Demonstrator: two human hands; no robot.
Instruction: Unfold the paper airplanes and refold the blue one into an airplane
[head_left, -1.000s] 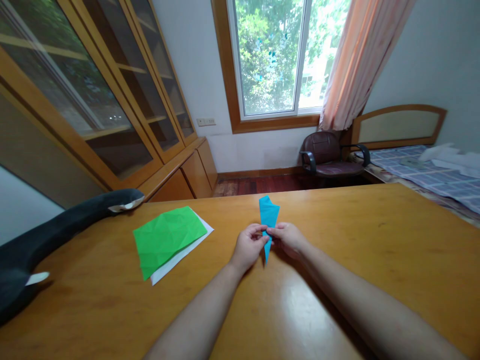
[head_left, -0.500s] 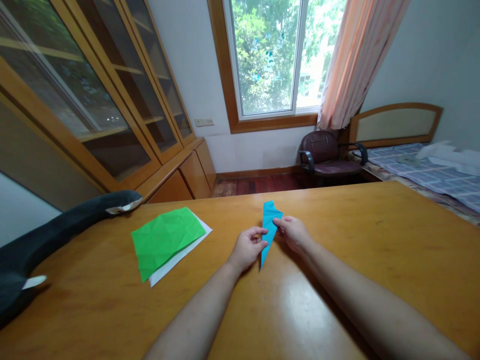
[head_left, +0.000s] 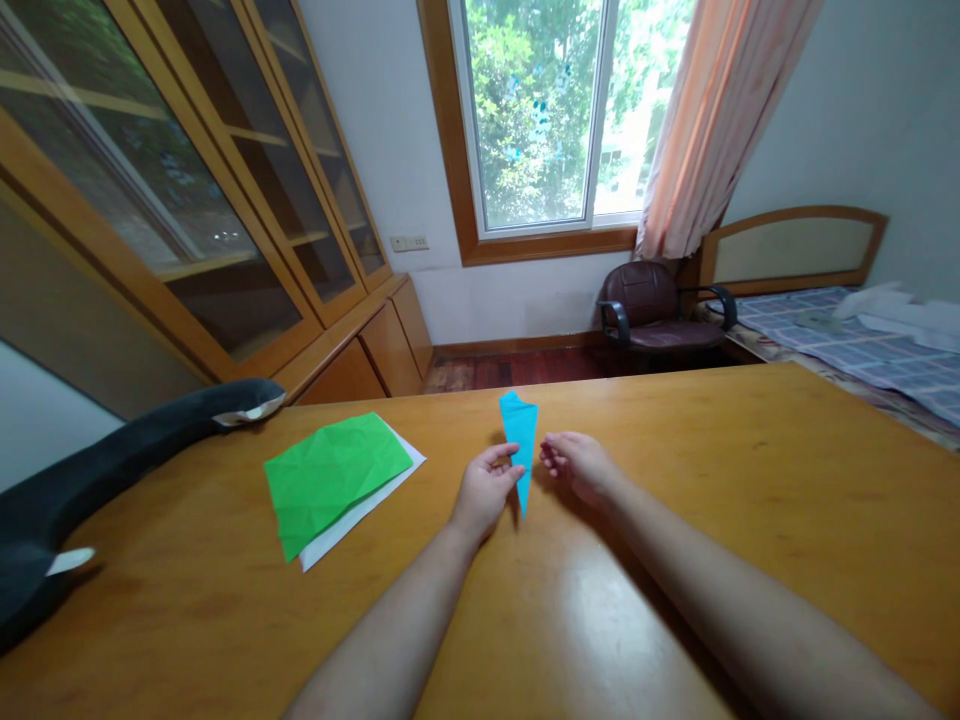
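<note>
A blue folded paper [head_left: 519,437], long and tapering to a point toward me, lies on the wooden table [head_left: 750,480] between my hands. My left hand [head_left: 484,487] pinches its left edge between thumb and fingers. Just to the right of the paper, my right hand [head_left: 579,466] has loosely curled fingers that hold nothing and sit a little apart from the blue paper.
A crumpled green sheet [head_left: 334,480] lies on a white sheet [head_left: 352,517] at the table's left. A black plush toy [head_left: 112,460] stretches along the left edge. Beyond the table are a brown chair [head_left: 652,310], a bed [head_left: 862,345] and glass-fronted cabinets [head_left: 187,200].
The blue paper has swung upright and shifted slightly left with my left hand. My right hand has let go of it and drawn back a little to the right.
</note>
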